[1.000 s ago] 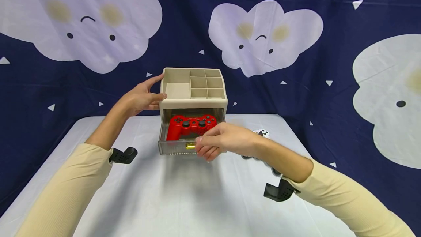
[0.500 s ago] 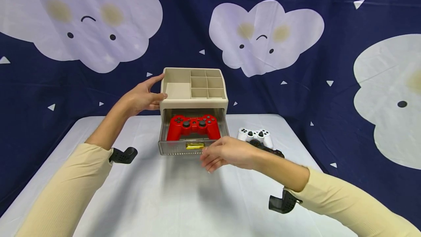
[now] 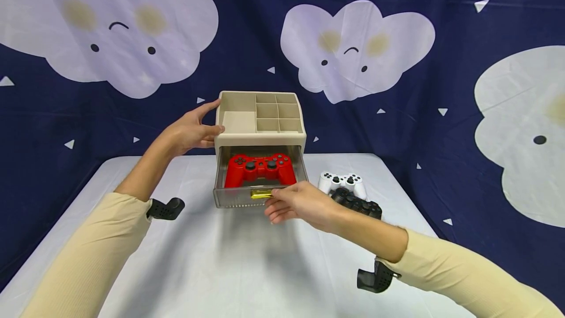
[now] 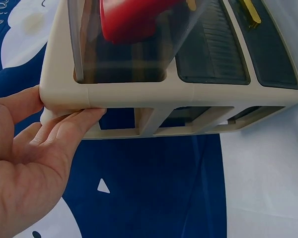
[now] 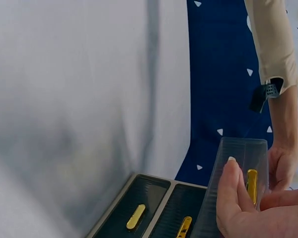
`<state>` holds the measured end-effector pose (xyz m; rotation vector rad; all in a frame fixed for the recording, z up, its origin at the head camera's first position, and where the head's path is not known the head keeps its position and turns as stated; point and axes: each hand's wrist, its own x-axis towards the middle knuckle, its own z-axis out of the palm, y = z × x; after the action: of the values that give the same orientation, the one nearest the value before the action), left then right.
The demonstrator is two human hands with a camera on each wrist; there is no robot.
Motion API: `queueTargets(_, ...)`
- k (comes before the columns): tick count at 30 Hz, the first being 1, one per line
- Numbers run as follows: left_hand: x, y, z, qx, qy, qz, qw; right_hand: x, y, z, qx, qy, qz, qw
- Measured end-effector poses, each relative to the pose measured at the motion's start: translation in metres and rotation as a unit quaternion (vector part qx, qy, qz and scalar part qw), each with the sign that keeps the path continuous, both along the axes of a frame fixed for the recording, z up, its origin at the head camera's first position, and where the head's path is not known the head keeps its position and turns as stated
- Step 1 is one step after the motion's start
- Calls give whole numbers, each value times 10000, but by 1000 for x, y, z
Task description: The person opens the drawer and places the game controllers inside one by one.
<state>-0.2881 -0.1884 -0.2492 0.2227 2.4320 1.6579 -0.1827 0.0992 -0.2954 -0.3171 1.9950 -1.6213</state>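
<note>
A cream desktop organizer (image 3: 260, 139) with a compartmented top stands at the back of the table. Its clear grey top drawer (image 3: 234, 198) is pulled out, with a red game controller (image 3: 258, 168) lying inside. My left hand (image 3: 192, 129) grips the organizer's upper left side; in the left wrist view its fingers (image 4: 72, 131) reach the opening in the side wall. At the drawer front is my right hand (image 3: 300, 205), thumb at the right end of the gold handle (image 3: 260, 194). Its other fingers extend below, loosely bent, and in the right wrist view they overlap the drawer front (image 5: 243, 148).
A white game controller (image 3: 342, 182) and a black game controller (image 3: 355, 202) lie together on the white table (image 3: 198, 269), right of the organizer. Lower drawers with gold handles (image 5: 135, 216) show in the right wrist view. A dark blue cloud-print cloth (image 3: 247, 28) hangs behind.
My right hand drew down and right off the drawer handle, then came back up to touch its right end. The drawer sits very slightly further in. My left hand kept its place.
</note>
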Motion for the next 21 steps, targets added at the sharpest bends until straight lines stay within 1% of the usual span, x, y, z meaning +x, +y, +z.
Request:
queueTargets(5, -1, 0, 0, 14, -20, -8, 10000, -5, -3, 0, -105, 126, -259, 9995)
queueTargets(12, 0, 0, 1, 27, -42, 10, 10000, -17, -6, -2, -159, 191, -574, 9980)
queueTargets(16, 0, 0, 1, 7, -41, 41, 10000, -26, -9, -2, -171, 208, -699, 9972)
queueTargets(21, 1, 0, 1, -32, -76, 70, 9999, -38, -13, -3, -215, 252, -743, 9967)
